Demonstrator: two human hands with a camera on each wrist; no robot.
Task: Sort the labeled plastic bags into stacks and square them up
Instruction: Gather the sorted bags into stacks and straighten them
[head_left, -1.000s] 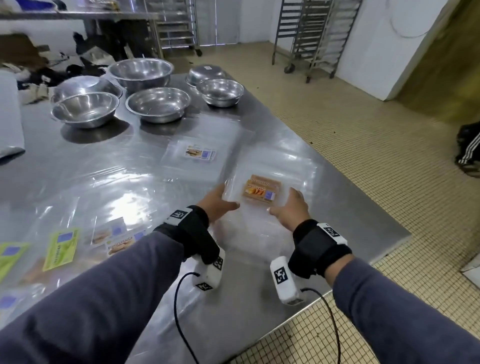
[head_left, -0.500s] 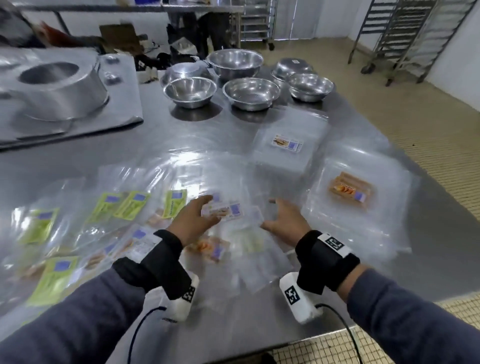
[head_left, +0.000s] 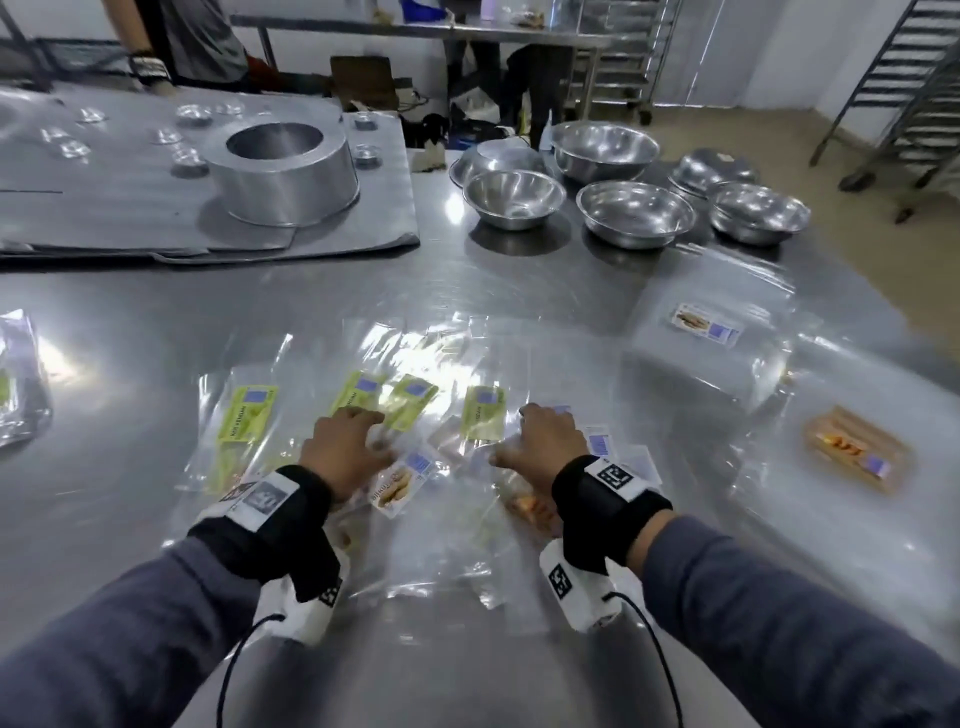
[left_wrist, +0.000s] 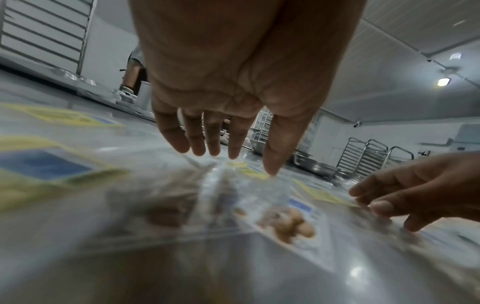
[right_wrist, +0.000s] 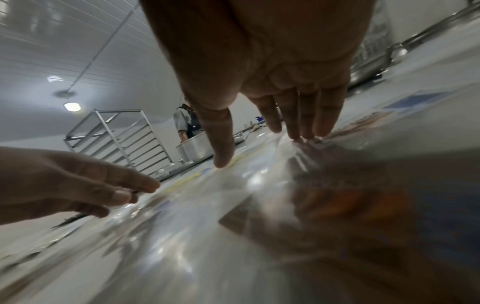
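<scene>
Hands work a loose scatter of clear labeled bags (head_left: 415, 447) near the front edge of a steel table (head_left: 130, 364): the left hand (head_left: 345, 449) and the right hand (head_left: 540, 441) both lie with fingers straight and slightly spread, fingertips on the plastic. Two squared stacks, one with a white label (head_left: 706, 325) and one with an orange label (head_left: 852, 457), sit toward the table's right edge, with steel bowls (head_left: 636, 213) at the far side.

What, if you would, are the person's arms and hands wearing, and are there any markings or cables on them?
Both arms wear grey-blue long sleeves. Each wrist carries a black strap bearing a white tag with a black square code, and beneath it a white camera unit with similar codes. A thin black cable trails from each unit. The left hand and right hand are bare.
</scene>
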